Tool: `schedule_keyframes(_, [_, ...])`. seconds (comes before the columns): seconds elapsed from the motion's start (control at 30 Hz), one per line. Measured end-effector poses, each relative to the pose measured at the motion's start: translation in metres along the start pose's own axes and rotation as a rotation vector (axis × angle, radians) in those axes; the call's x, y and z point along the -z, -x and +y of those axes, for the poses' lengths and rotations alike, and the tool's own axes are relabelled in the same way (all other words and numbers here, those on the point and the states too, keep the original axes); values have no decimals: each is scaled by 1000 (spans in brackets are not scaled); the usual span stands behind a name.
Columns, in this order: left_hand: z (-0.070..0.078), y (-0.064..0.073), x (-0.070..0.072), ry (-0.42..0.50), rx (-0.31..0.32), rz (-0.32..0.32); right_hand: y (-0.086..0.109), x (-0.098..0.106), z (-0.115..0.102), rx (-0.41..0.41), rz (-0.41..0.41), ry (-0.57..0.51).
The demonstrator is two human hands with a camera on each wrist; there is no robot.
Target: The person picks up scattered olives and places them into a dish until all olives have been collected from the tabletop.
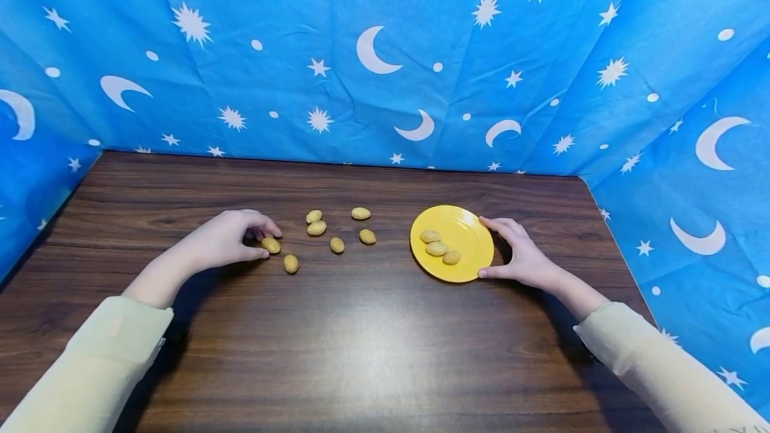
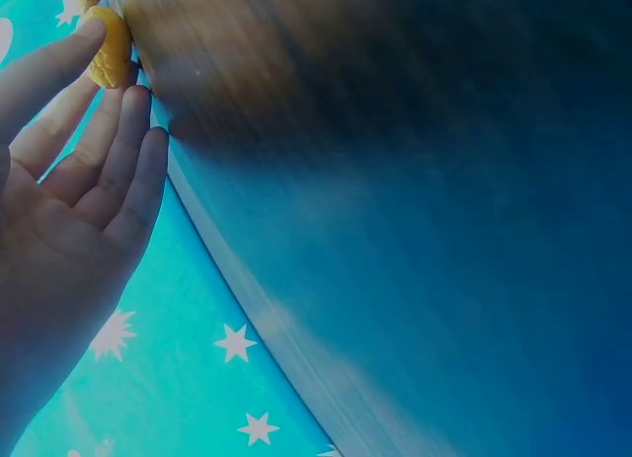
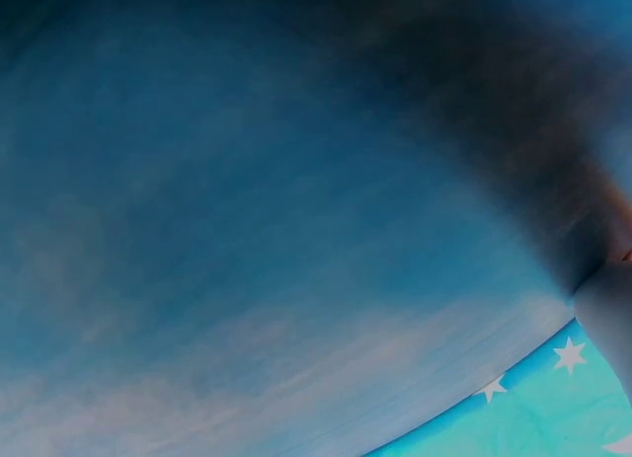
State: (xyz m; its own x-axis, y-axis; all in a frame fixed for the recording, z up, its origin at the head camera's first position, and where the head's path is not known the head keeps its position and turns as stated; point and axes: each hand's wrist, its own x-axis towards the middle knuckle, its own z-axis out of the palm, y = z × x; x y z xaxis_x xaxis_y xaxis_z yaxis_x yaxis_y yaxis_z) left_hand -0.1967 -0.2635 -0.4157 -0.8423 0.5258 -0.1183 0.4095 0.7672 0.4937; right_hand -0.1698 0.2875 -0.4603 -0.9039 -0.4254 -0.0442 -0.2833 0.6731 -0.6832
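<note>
At the left of the table, in the head view, my left hand [image 1: 225,239] has its thumb and forefinger about a yellow oval nut-like piece [image 1: 271,245]. The left wrist view shows the thumb of that hand [image 2: 74,200] against the wrinkled piece [image 2: 111,50], the fingers behind it. Another such piece [image 1: 291,264] lies just right of the fingertips. On the right, my right hand [image 1: 522,256] grips the rim of a round yellow plate [image 1: 475,246], thumb at the near side and fingers at the far side. Three similar pieces [image 1: 437,248] lie on the plate's left half.
Several more yellow pieces [image 1: 337,245] are scattered between the left hand and the plate. The dark wood-grain table [image 1: 373,353] ends at a blue cloth [image 1: 337,85] with white moons and stars, standing behind it and at both sides.
</note>
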Motion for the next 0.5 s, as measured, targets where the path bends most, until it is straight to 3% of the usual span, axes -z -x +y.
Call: schedule_keyframes(0.5, [0, -4, -2, -1, 39, 32, 1, -1, 0, 3, 8, -1])
